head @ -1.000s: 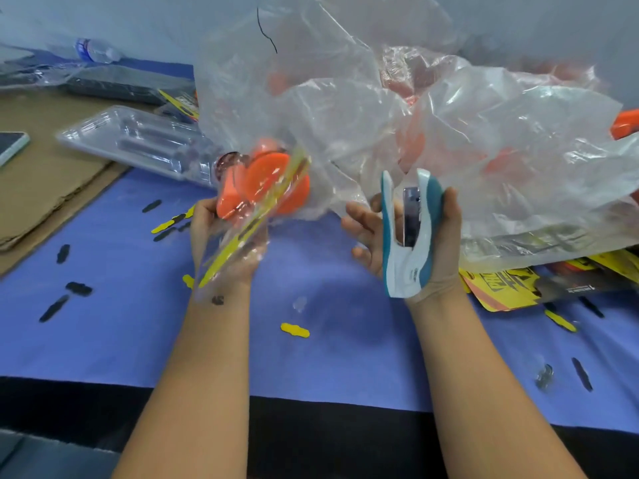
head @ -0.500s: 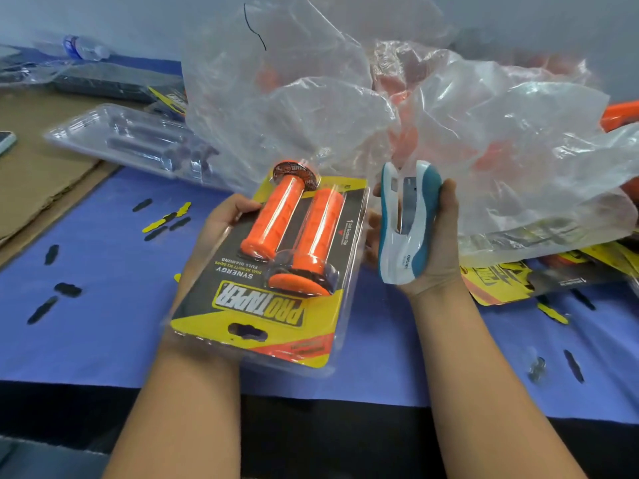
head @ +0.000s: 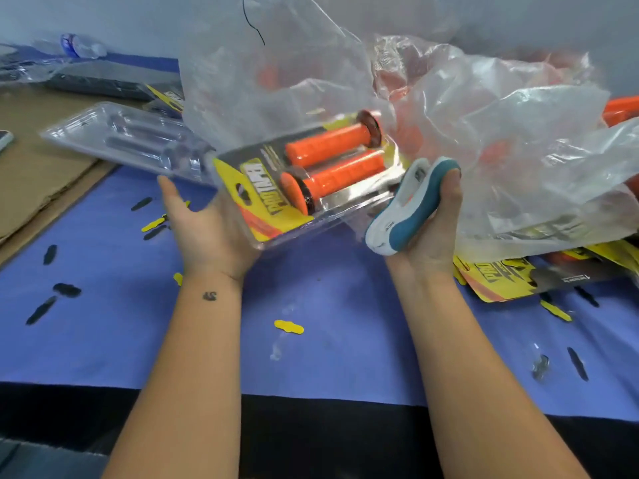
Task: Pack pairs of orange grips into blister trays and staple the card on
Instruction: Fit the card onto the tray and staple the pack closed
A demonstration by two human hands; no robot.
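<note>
The blister pack (head: 304, 188), with its two orange grips (head: 332, 164) against the yellow card (head: 256, 198), lay tilted above the middle of the desk (head: 328, 288), carried on our left hand (head: 211, 229); that grip was wide, palm up, thumb out straight. Our right hand (head: 435, 223) had its grip curled round the white-and-teal stapler (head: 411, 205), just beside the pack's right end. Behind them, towards the desk's far edge, we saw crumpled clear bags (head: 484, 133). Empty clear trays (head: 131, 140) lay at the far left, printed cards (head: 511, 278) near the right edge.
</note>
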